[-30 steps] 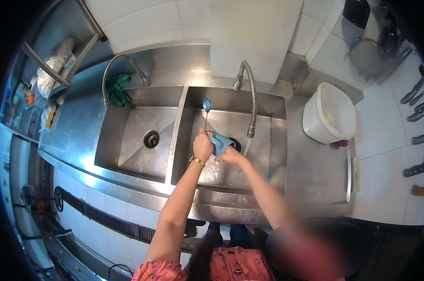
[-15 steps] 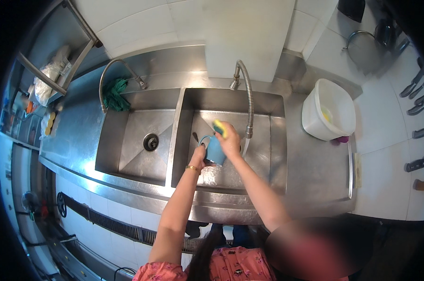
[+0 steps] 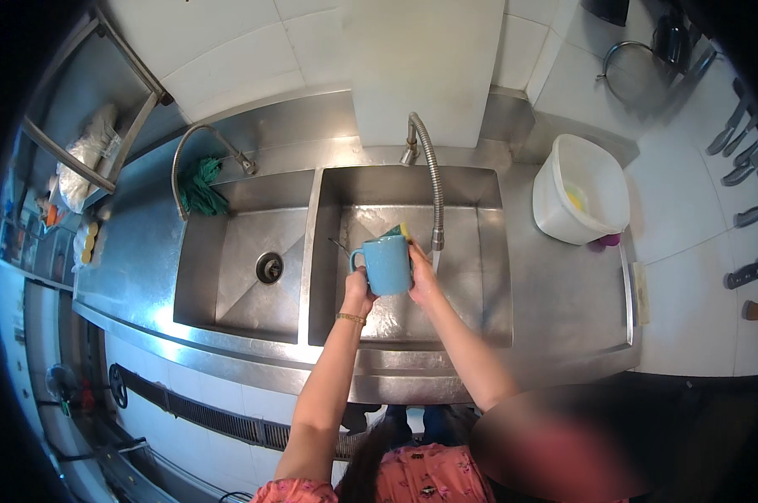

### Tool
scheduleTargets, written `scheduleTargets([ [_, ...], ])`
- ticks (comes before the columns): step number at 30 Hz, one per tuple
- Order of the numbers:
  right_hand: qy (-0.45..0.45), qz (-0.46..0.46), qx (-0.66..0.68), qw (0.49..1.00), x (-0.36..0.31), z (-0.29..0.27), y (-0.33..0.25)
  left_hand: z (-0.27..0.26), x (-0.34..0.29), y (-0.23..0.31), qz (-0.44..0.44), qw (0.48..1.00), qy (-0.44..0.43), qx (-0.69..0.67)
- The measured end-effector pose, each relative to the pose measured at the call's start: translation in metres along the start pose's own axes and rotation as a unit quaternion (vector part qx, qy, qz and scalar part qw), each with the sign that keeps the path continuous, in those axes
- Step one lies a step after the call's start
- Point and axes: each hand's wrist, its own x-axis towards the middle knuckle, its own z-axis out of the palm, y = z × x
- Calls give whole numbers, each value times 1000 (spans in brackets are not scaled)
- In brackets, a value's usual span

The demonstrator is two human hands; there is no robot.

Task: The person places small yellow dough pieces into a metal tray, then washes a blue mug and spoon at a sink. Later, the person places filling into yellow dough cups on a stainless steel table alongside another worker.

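Note:
A light blue mug (image 3: pixel 387 265) is held over the right-hand sink basin (image 3: pixel 479 289), its handle toward the left. My left hand (image 3: pixel 359 291) grips it at the handle side and lower edge. On the mug's other side, my right hand (image 3: pixel 422 272) is closed on a yellow-and-green sponge (image 3: pixel 402 230), which shows at the mug's top edge. Some of the right fingers are hidden behind the mug. Just right of that hand, water runs from the flexible tap (image 3: pixel 438 201). The thin handle of a utensil (image 3: pixel 338 246) shows in the basin, left of the mug.
The left basin (image 3: pixel 236 293) has a drain, with a green cloth (image 3: pixel 203 186) at its back left corner under a second tap (image 3: pixel 249 165). A white tub (image 3: pixel 555 201) stands on the right counter. Several knives (image 3: pixel 743 163) hang on the right wall.
The mug has turned more upright and risen slightly toward me. My right hand has moved from above the mug down to its right side, sponge still in it. The view has shifted a little.

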Motion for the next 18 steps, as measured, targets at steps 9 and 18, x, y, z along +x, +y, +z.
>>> scheduleTargets([
  [9, 14, 142, 297, 944, -10, -1, 28, 13, 13, -20, 188, 969, 159, -7],
  [18, 63, 189, 295, 934, -15, 10, 8, 26, -12, -14, 401, 835, 253, 278],
])
